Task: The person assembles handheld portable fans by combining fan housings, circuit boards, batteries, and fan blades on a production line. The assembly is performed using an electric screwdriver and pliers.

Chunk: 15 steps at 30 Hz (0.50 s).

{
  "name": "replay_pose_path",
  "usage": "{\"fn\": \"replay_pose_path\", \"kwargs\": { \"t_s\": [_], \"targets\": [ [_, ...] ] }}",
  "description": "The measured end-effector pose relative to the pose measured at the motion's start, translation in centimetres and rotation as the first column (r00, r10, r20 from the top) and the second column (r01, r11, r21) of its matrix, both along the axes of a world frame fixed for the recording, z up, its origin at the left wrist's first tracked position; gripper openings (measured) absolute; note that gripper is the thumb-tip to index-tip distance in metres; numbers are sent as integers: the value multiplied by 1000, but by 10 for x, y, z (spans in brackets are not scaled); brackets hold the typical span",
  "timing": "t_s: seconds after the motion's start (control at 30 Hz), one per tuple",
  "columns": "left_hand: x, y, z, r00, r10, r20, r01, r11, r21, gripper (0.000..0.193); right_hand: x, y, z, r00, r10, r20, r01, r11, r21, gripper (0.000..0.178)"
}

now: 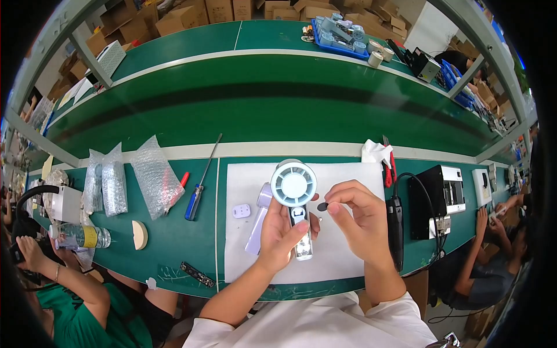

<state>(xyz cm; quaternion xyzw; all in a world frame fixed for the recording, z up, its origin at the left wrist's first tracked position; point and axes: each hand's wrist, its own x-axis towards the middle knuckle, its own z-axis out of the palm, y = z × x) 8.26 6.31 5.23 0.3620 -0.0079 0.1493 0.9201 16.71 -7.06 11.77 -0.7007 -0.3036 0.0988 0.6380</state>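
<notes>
My left hand (275, 236) is closed around the handle of a small handheld fan (295, 184), with its round white head pointing away from me. The front of the handle shows a dark upper part and a clear or silvery lower part. Just right of the fan, my right hand (361, 223) pinches a small black disc (322, 206) between thumb and fingertips, apart from the fan. A purple casing piece (255, 229) lies partly behind my left hand. Left of it sits a small pale purple piece (241, 211) with holes. Both rest on a white mat (336, 267).
Left lie a blue-handled screwdriver (195, 200), bubble-wrap bags (155, 180), a bottle (81, 236) and a dark circuit strip (197, 274). Right are red-handled pliers (389, 171), a corded black tool (395, 232) and a black box (428, 200). Co-workers sit on both sides.
</notes>
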Motion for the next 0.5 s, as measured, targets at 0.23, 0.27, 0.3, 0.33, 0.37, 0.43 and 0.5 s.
{"fn": "replay_pose_path", "kwargs": {
  "t_s": [0.23, 0.27, 0.3, 0.33, 0.37, 0.43, 0.5],
  "targets": [
    [0, 1, -3, 999, -33, 10, 33, 999, -9, 70, 1, 1, -2, 1000, 3, 8, -3, 1000, -1, 3],
    [-1, 0, -3, 999, -33, 9, 33, 999, -9, 70, 1, 1, -1, 1000, 4, 13, -4, 1000, -3, 3],
    [-1, 0, -3, 999, -33, 7, 33, 999, -7, 70, 1, 1, -1, 1000, 5, 19, -5, 1000, -5, 3],
    [-1, 0, -2, 999, -32, 5, 32, 999, -5, 69, 1, 1, -1, 1000, 5, 18, -5, 1000, -5, 3],
    [-1, 0, -2, 999, -32, 5, 32, 999, -5, 69, 1, 1, 0, 1000, 6, 15, -6, 1000, -3, 3],
    [-1, 1, -3, 999, -32, 5, 32, 999, -7, 69, 0, 2, 0, 1000, 8, 11, -8, 1000, -1, 3],
    [-1, 1, -4, 999, -33, 8, 33, 999, -5, 69, 0, 3, -1, 1000, 12, 12, -12, 1000, 2, 3]
  ]
}}
